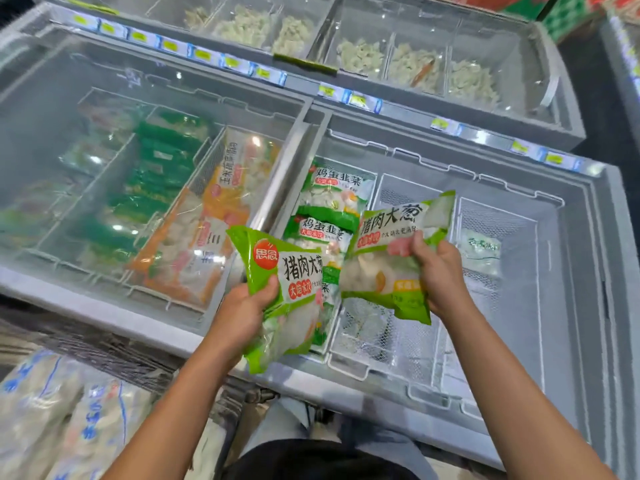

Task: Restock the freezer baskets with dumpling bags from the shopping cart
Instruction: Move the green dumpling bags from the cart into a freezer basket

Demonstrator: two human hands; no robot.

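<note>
Lying in the wire basket (pixel 348 367) at the near edge of the open freezer (pixel 571 271) are green egg-and-chive bags (pixel 334 195), with orange bags (pixel 221 209) under the glass lid to the left. Both forearms reach forward over the freezer's near edge. The left hand (pixel 247 306) grips one green dumpling bag (pixel 287 292), thumb curled over its front. The right hand (pixel 438 268) pinches a second dumpling bag (pixel 391 251) above an almost bare basket.

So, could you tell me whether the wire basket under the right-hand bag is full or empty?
Nearly empty: the wire basket shows bare mesh beneath the bag.
</note>
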